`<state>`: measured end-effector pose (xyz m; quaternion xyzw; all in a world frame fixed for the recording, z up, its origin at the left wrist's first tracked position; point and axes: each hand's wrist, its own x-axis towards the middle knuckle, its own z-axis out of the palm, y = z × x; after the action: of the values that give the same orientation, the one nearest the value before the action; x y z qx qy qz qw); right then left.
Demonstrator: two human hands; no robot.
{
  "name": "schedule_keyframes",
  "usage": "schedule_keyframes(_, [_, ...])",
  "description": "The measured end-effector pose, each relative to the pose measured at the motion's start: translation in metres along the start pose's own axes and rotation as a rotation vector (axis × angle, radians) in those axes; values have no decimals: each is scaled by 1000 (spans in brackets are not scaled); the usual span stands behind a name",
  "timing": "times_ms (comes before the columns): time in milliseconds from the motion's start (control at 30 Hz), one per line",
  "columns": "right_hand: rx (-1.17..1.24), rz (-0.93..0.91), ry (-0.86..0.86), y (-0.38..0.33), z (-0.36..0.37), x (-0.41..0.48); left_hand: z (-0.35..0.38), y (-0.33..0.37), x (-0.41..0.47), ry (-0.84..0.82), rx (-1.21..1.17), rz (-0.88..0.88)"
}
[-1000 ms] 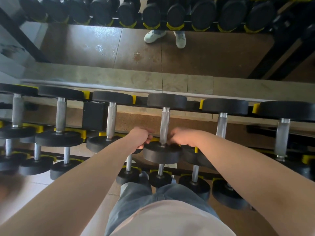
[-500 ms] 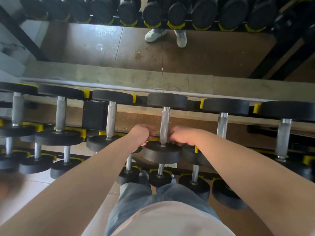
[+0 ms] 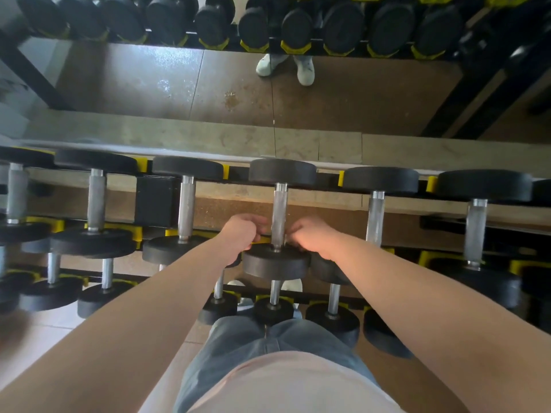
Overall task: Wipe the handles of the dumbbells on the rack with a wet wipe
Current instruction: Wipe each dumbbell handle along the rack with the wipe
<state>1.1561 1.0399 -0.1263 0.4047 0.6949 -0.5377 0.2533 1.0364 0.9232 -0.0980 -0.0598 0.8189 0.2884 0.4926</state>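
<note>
Our left hand point(image 3: 243, 232) and right hand point(image 3: 313, 236) flank the near end of the middle handle point(image 3: 279, 208), fingers curled, probably drawing a wipe around it; what they pinch, we cannot tell.

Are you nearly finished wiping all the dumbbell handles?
Done: I cannot tell; no handle looks visibly wiped. In hand: the left hand and right hand curl round the bottom of the silver metal handle of the middle black dumbbell; the wipe is hidden. Left: at least the rest of that handle, and perhaps the neighbouring silver handles.
</note>
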Motion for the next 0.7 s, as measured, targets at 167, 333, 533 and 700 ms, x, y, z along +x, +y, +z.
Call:
schedule_keyframes(167, [638, -83, 352, -14, -1, 7, -8, 1, -6, -18, -16, -1])
schedule_keyframes(333, [345, -128, 394, -14, 10, -2, -8, 0, -10, -42, 28, 10])
schedule_keyframes(533, [-134, -132, 235, 9, 35, -22, -12, -5, -6, -106, 66, 67])
schedule_keyframes(700, [174, -193, 554, -28, 20, 3, -13, -1, -4, -107, 52, 14])
